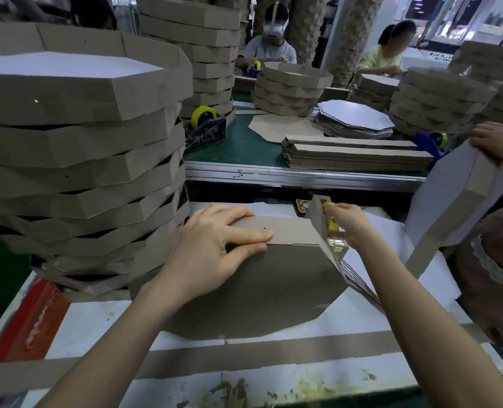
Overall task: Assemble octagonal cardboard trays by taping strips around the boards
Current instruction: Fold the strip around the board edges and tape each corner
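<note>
Nearest the person's edge of the white table (97,325), a loose strip (273,354) of brown cardboard lies flat, its long axis running left to right across nearly the whole width. Just beyond it the octagonal board (259,290) lies brown side up in the middle of the table.

Along the board's far edge a second strip (291,229) stands folded up on its long side. It also runs left to right, then turns at the board's right corner, where its next section stands upright. The left hand (215,245) lies over this strip with fingers stretched out straight towards the right, pressing it against the board's edge. The right hand (350,225) is at that right corner, its fingers curled around the yellow tape (331,223) and pinching it against the upright section.

To the left stands a tall, uneven stack of finished trays (82,142). At the right, another person's hand (497,142) grips the rim of a tilted tray (456,207), white inside facing left.

Farther off, a green table (244,142) carries a tape dispenser (206,128) with a yellow roll, a pile of flat strips (356,156) lying left to right, and a pile of white boards (356,117). Behind these sit two workers (273,45), among more stacked trays.
</note>
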`<state>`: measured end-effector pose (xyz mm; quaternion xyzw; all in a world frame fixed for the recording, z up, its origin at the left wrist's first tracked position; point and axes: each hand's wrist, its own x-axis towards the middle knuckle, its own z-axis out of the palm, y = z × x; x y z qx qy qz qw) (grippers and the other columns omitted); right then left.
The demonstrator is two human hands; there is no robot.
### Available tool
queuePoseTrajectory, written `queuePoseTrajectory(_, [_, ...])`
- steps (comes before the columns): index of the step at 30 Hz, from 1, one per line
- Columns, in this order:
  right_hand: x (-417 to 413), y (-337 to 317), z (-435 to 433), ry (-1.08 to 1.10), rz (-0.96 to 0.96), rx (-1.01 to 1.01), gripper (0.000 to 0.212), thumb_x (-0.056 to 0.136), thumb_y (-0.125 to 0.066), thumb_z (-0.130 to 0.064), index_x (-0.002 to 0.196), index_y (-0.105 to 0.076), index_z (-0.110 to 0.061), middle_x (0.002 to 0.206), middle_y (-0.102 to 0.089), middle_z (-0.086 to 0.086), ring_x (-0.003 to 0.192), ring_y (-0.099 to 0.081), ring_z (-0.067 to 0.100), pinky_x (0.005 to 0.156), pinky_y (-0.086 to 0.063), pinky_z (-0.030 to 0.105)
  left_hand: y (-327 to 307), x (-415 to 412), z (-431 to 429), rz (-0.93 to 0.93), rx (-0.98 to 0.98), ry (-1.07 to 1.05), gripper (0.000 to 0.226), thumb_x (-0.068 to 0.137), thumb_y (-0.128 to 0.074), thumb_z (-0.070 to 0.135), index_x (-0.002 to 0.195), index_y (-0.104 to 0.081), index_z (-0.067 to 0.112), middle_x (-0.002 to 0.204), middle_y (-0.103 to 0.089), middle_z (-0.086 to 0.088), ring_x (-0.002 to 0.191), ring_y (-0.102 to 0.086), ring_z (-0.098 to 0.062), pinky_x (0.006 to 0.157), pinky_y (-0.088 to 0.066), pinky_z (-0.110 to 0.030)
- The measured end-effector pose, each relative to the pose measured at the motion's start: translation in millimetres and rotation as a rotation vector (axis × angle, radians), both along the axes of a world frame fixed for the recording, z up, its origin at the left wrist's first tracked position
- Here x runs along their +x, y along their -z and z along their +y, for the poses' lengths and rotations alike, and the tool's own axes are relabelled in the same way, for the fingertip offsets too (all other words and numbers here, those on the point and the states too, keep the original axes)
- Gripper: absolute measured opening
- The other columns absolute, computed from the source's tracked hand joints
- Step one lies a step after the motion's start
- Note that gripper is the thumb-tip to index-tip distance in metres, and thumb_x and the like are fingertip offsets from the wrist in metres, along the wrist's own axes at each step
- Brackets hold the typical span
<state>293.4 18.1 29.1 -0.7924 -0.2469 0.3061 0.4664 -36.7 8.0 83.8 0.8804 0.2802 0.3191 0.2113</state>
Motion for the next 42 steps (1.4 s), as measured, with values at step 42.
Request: queuePoseTrajectory(42, [76.9,164.6,-48.4,0.315,0.052,0.017,0.015,0.09,-0.068,-0.01,0.08,-0.071,0.001,0.091,-0.071,0.02,0.089,-0.064,0.031,0.091,-0.053,0.047,-2.6,46.5,26.3,0.021,0.016,-0.057,0.03,0.08,-0.045,0.065,0.102,-0.065,0.061,0.12,-0.058,0.029,0.115,-0.048,0.005,0.095,-0.043,-0.034])
